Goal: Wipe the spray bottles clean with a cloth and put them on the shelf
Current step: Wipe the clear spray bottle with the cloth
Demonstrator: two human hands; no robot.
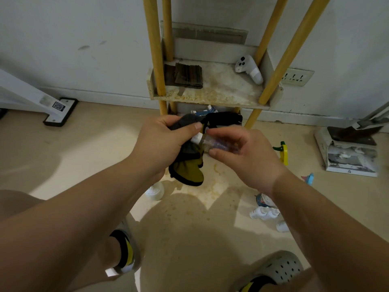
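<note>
A person stands over a beige floor [88,148], looking down at both bare hands held out in front of a narrow shelf [212,91] with four yellow posts against a white wall.

The left hand [162,144] has its fingers curled tight around a dark grey and mustard cloth [189,167], which hangs down below the fist. The right hand [244,152] pinches a small clear spray bottle [212,143] between thumb and curled fingers. The bottle lies sideways, its white cap [196,140] pressed into the cloth.

The shelf board is stained and mostly bare. On it lie one folded brown cloth [185,75] at the left and one white trigger spray bottle [249,69] lying on its side at the back right, with open board between them. The front edge of the board is chipped.

On the floor to the right are a yellow and green sprayer [282,151], a blue sprayer head [309,179], and a cluster of small white bottles [265,212]; how many exactly is unclear. One white bottle [155,191] stands beneath the left forearm. A yellowish wet patch spreads over the floor between them.

A white stand at far left carries a QR code sticker [57,106]; no lettering is legible. A wall socket [296,77] sits just right of the shelf.
</note>
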